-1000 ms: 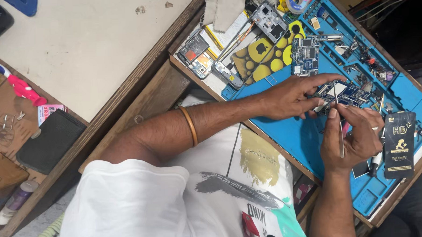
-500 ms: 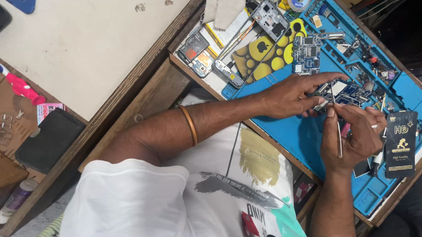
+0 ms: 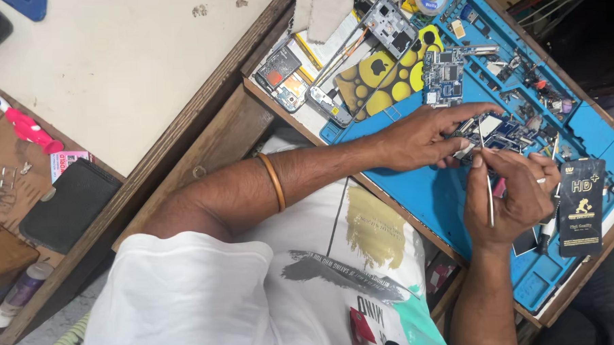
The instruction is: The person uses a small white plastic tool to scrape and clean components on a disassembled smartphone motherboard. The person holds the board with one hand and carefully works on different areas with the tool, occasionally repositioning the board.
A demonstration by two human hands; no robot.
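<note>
My left hand (image 3: 425, 136) reaches across the blue work mat (image 3: 451, 208) and pins down a small phone circuit board (image 3: 493, 133) with its fingers. My right hand (image 3: 512, 196) holds thin metal tweezers (image 3: 486, 180), gripped near the tip, with the tip resting on that board. A brass-coloured bangle (image 3: 273, 182) sits on my left forearm. Part of the board is hidden under my left fingers.
A second circuit board (image 3: 445, 76), a yellow spotted phone cover (image 3: 375, 78) and phone frames (image 3: 390, 23) lie at the mat's far side. A black packet (image 3: 582, 207) rests at the right edge. A black wallet (image 3: 66, 205) and pink object (image 3: 30, 131) lie left.
My right hand has shifted slightly up toward the board, bringing the tweezers' tip onto it. My left hand stays on the board.
</note>
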